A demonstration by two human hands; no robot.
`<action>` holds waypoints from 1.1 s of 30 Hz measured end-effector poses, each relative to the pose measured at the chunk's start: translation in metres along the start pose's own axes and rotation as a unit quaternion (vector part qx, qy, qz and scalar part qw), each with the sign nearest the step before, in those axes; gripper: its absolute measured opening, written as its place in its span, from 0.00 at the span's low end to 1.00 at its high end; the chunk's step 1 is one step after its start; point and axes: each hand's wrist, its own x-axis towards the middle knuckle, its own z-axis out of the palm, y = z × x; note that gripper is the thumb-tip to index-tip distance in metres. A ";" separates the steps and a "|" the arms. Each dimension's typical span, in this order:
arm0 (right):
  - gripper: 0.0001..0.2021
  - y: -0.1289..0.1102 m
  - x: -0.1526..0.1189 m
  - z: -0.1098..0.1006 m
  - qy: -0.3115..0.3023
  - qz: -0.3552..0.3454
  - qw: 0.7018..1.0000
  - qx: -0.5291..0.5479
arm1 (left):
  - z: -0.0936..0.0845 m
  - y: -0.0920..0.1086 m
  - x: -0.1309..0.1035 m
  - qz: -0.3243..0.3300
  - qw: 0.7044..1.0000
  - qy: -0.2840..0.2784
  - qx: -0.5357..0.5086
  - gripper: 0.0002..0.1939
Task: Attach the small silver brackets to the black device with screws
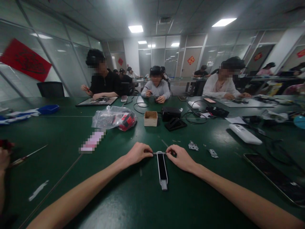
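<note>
A slim white-framed device with a long black face (pixel 162 167) lies on the green table in front of me, its pale grey end toward me. At its far end, small thin metal-looking bits stick out to both sides. My left hand (pixel 139 153) pinches at the left one with thumb and fingertips. On the other side, the fingers of my right hand (pixel 179 156) are closed at the right one. What exactly sits between the fingertips is too small to make out. Two flat metal brackets, a nearer one (pixel 213 153) and a farther one (pixel 193 146), lie right of my right hand.
Ahead stand a small open box (pixel 151 119), a black case (pixel 171 113) and a plastic bag with red items (pixel 114 118). A white power bank-like block (pixel 245 134) and a dark tablet-like slab (pixel 274 178) lie right. A screwdriver (pixel 30 155) is left, near another person's hand (pixel 3 159).
</note>
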 end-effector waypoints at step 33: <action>0.07 0.000 -0.001 0.000 -0.018 0.012 1.000 0.010 | 0.012 0.002 -0.001 -0.028 0.997 0.030 -0.058 0.09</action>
